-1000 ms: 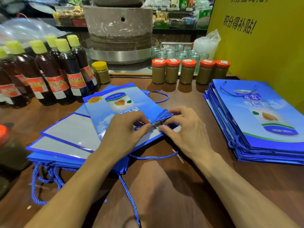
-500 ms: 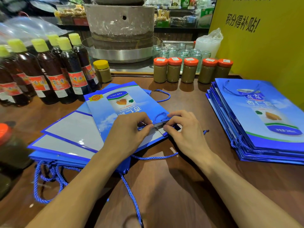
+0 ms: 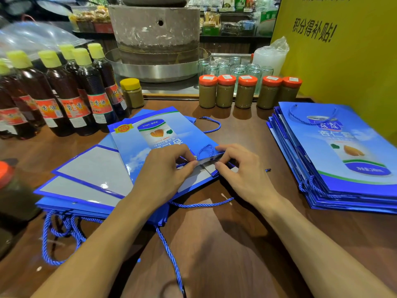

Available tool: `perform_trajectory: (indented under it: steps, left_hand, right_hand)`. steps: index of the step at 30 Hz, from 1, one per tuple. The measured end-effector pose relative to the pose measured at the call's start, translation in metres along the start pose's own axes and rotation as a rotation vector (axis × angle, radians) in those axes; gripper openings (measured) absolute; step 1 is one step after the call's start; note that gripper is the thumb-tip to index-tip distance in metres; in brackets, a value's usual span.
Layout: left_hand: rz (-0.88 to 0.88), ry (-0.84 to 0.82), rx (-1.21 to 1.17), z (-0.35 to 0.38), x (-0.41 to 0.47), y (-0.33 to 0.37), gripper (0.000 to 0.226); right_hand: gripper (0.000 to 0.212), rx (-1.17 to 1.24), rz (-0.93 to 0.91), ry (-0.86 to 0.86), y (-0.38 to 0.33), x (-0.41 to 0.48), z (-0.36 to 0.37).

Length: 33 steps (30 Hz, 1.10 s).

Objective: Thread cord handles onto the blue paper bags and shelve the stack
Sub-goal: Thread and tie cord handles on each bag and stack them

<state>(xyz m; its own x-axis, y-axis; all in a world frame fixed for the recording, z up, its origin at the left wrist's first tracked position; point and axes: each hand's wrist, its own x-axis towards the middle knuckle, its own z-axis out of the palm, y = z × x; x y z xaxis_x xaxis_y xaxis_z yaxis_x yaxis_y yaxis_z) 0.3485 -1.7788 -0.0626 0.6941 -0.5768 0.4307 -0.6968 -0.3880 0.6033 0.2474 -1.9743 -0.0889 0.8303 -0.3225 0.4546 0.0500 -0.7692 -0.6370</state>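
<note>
A flat blue paper bag [image 3: 150, 134] lies on top of a fanned pile of blue bags [image 3: 86, 179] at the centre left of the brown table. My left hand [image 3: 165, 175] pinches a blue cord [image 3: 184, 163] at the bag's open top edge. My right hand [image 3: 242, 173] pinches that same edge just to the right, fingers curled over the flap. A small cord loop [image 3: 205, 148] stands up between the two hands. Another length of blue cord [image 3: 202, 204] trails over the table below the bag. A neat stack of bags with handles [image 3: 343, 160] lies at the right.
Dark sauce bottles with yellow caps [image 3: 71, 100] stand at the back left. Several orange-lidded jars [image 3: 245, 91] line the back edge, with a yellow-lidded jar [image 3: 131, 92] beside the bottles. A red-lidded jar [image 3: 8, 190] sits at the left edge. Loose cords [image 3: 62, 231] hang from the pile's front.
Both hands have stayed at the bag's top edge with only small finger shifts. The cord end to the right of my right hand has come into sight on the table.
</note>
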Motion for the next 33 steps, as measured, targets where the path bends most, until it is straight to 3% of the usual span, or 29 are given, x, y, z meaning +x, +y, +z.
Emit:
perform_trajectory:
  steps: [5, 13, 18, 20, 23, 26, 27, 31, 33]
  left_hand:
    - [0.044, -0.013, 0.0, -0.003, -0.001, 0.003, 0.006]
    - [-0.209, -0.204, -0.28, -0.003, 0.004, 0.004, 0.039]
    - [-0.347, -0.107, -0.407, -0.007, 0.008, -0.003, 0.016]
    - [-0.396, -0.049, -0.253, -0.007, 0.012, -0.011, 0.018]
    - [-0.332, -0.086, 0.127, -0.01, 0.015, -0.015, 0.018]
    - [-0.332, -0.169, 0.186, -0.015, 0.019, -0.015, 0.003]
    - [-0.327, -0.22, 0.229, -0.017, 0.023, -0.014, 0.008]
    - [-0.282, -0.468, 0.514, -0.007, 0.05, -0.002, 0.07]
    - [-0.215, -0.56, 0.484, 0.005, 0.062, 0.009, 0.059]
  right_hand:
    - [0.015, 0.042, -0.048, 0.001, -0.002, -0.001, -0.007]
    - [0.03, 0.208, 0.054, -0.026, 0.007, -0.001, -0.005]
    - [0.027, 0.182, 0.081, -0.035, 0.013, -0.002, -0.003]
    - [0.026, 0.157, 0.107, -0.01, 0.013, -0.002, 0.002]
    - [0.019, 0.073, 0.106, -0.015, 0.016, -0.002, 0.011]
    - [0.03, -0.015, 0.121, -0.107, 0.019, -0.002, 0.013]
    - [0.03, -0.04, 0.119, -0.124, 0.019, -0.002, 0.012]
    - [0.027, -0.101, 0.096, -0.141, 0.02, -0.003, 0.013]
    - [0.026, -0.089, 0.095, -0.136, 0.021, -0.003, 0.013]
